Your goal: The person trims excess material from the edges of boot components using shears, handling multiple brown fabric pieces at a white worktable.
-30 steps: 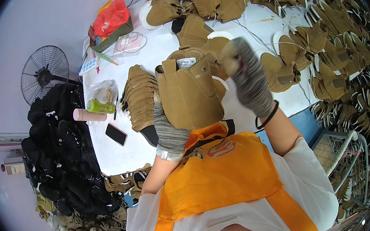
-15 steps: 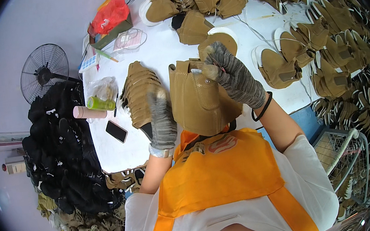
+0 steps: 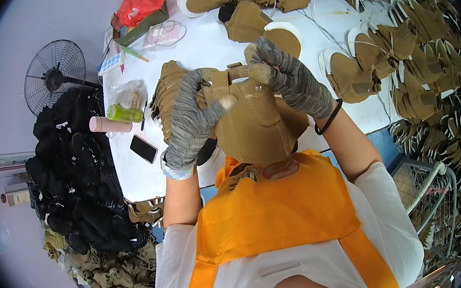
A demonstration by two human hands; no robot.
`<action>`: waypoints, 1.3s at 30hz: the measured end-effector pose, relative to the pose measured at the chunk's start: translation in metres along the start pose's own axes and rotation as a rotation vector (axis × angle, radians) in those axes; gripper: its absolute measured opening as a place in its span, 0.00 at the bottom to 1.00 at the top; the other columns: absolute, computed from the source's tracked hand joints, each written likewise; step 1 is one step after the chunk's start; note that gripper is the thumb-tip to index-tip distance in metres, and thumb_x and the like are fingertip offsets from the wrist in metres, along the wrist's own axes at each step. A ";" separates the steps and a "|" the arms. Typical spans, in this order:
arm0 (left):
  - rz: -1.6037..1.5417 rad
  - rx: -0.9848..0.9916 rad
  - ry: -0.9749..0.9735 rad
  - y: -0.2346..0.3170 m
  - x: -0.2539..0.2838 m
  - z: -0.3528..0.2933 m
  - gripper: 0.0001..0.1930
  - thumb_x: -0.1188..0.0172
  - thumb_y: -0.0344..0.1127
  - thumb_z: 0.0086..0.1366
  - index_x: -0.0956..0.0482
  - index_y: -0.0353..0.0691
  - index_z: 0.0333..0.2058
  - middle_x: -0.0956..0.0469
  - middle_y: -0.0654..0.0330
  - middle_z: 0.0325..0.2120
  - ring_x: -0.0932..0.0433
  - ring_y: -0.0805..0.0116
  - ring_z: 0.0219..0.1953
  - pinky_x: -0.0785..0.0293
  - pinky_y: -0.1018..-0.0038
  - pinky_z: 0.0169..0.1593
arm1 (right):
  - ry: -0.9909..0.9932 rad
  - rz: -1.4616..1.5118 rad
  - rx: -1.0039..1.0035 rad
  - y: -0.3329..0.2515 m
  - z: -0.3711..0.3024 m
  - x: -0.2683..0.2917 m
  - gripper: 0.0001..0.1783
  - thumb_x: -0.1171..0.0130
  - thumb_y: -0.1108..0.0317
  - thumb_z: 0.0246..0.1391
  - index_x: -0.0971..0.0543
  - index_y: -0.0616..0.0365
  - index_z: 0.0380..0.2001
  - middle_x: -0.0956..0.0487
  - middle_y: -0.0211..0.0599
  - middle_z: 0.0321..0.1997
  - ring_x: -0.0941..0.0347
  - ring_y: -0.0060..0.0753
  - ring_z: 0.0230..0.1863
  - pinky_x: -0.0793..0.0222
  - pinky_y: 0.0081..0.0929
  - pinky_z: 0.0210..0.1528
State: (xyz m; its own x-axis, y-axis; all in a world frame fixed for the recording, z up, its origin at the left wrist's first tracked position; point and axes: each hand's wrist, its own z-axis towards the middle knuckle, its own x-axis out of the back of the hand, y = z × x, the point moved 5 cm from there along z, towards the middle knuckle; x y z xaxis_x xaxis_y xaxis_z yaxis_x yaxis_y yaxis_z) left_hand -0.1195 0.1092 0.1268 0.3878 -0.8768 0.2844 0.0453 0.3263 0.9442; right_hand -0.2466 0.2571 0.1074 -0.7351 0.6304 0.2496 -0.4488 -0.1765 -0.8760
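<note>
A tan shoe upper (image 3: 252,127) with stitched seams and a small metal stud is held up in front of my orange apron, at the near edge of the white table. My left hand (image 3: 191,120), in a grey knit glove, grips its upper left edge, thumb across the front. In a matching glove, my right hand (image 3: 291,78) pinches the top right edge near the strap. Behind my left hand lies an overlapping stack of tan uppers (image 3: 170,77), partly hidden. Another tan upper with a white rim (image 3: 285,40) rests just beyond my right hand.
Piles of tan uppers (image 3: 350,75) cover the table's far and right sides. At left are a phone (image 3: 143,148), a pink bottle (image 3: 109,124), a green bottle (image 3: 123,113) and a box with a red bag (image 3: 140,10). A fan (image 3: 55,78) stands beyond black piled pieces (image 3: 82,176).
My left hand has moved up and right from beside the stack onto the held upper's left edge. My right hand keeps its hold at the top; the view has shifted slightly.
</note>
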 end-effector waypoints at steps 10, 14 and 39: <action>0.211 -0.265 0.217 0.005 0.003 -0.007 0.23 0.28 0.36 0.45 0.26 0.39 0.40 0.28 0.57 0.41 0.29 0.62 0.44 0.34 0.68 0.50 | 0.072 -0.058 0.153 -0.011 0.004 0.013 0.17 0.42 0.66 0.53 0.27 0.58 0.46 0.28 0.39 0.46 0.32 0.35 0.52 0.37 0.28 0.56; 0.770 -0.678 0.370 0.049 -0.011 -0.021 0.14 0.33 0.34 0.48 0.25 0.42 0.35 0.26 0.59 0.36 0.28 0.61 0.37 0.33 0.64 0.42 | 0.370 -0.448 0.264 -0.050 0.004 0.017 0.11 0.42 0.70 0.49 0.23 0.58 0.38 0.26 0.41 0.37 0.27 0.33 0.37 0.30 0.28 0.38; 0.305 -0.693 0.217 0.020 -0.050 -0.026 0.11 0.31 0.31 0.47 0.27 0.40 0.24 0.29 0.60 0.20 0.30 0.65 0.21 0.33 0.73 0.26 | 0.329 -0.437 0.025 -0.037 -0.023 0.029 0.15 0.40 0.78 0.43 0.21 0.56 0.38 0.29 0.35 0.32 0.31 0.32 0.33 0.33 0.26 0.38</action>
State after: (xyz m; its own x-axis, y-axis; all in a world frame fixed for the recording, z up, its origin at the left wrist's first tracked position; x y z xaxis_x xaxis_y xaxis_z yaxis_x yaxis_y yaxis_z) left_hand -0.1137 0.1693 0.1272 0.6433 -0.6476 0.4085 0.4437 0.7501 0.4904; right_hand -0.2398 0.2996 0.1381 -0.2810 0.8517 0.4422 -0.6919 0.1395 -0.7083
